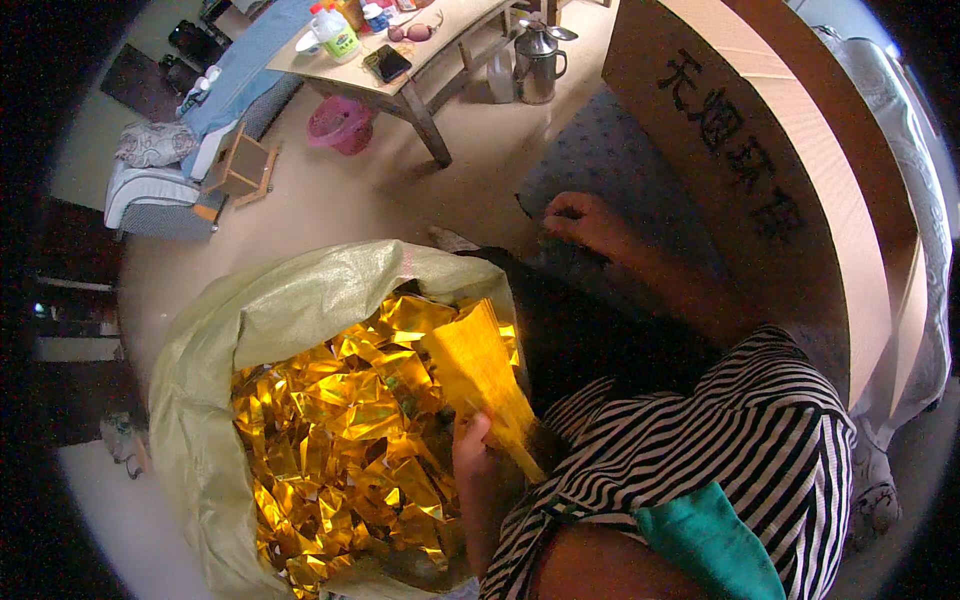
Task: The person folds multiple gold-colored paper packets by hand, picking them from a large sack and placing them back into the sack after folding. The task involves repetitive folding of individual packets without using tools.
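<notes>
My left hand grips a thick stack of yellow-gold paper sheets, its thumb on the near face. The stack tilts over the right side of a pale green woven sack with a rolled-down rim. Many shiny folded gold foil papers fill the sack. Away from it, my right hand is raised above my dark-clothed lap, its fingers curled. Shadow hides whether anything is between those fingers.
A large cardboard box bearing handwriting stands close on the right. Ahead are a wooden table with a bottle, phone and sunglasses, a pink bucket and a metal jug. A small wooden stool stands at left.
</notes>
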Motion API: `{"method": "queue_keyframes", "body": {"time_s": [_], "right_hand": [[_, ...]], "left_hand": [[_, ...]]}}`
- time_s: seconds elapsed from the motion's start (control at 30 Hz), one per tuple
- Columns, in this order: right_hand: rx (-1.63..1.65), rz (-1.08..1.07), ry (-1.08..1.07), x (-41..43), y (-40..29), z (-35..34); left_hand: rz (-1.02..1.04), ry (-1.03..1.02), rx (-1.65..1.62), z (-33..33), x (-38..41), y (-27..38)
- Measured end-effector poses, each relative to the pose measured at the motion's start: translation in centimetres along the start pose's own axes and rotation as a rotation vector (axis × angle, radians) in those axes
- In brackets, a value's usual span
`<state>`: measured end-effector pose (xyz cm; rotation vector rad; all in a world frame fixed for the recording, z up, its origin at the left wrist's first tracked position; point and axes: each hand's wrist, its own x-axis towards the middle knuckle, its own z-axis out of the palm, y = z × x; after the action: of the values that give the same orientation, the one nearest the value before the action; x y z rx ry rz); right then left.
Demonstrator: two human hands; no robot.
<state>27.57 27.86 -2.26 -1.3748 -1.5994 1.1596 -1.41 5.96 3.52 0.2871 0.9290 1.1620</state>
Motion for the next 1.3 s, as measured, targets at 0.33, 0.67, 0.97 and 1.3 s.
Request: {"method": "queue_keyframes", "body": {"time_s": [0.33,0.67,0.97,1.3], "right_hand": [[-0.352,0.139,-0.166,14.7,3.5,-2.7],[0.297,-0.159,0.328,36.9,-10.4,-1.9],[0.406,-0.184,-0.74,5.3,-10.8,6.8],[0.003,-0.165,-1.006,-6.6,-10.8,8.4]], "left_hand": [[-0.173,-0.264,0.078,3.2,2.2,3.1],[-0.04,-0.008,0.07,5.6,1.9,3.8],[0.278,0.096,0.053,5.2,2.0,2.0],[0.612,0.372,0.078,4.2,1.7,-3.4]]}}
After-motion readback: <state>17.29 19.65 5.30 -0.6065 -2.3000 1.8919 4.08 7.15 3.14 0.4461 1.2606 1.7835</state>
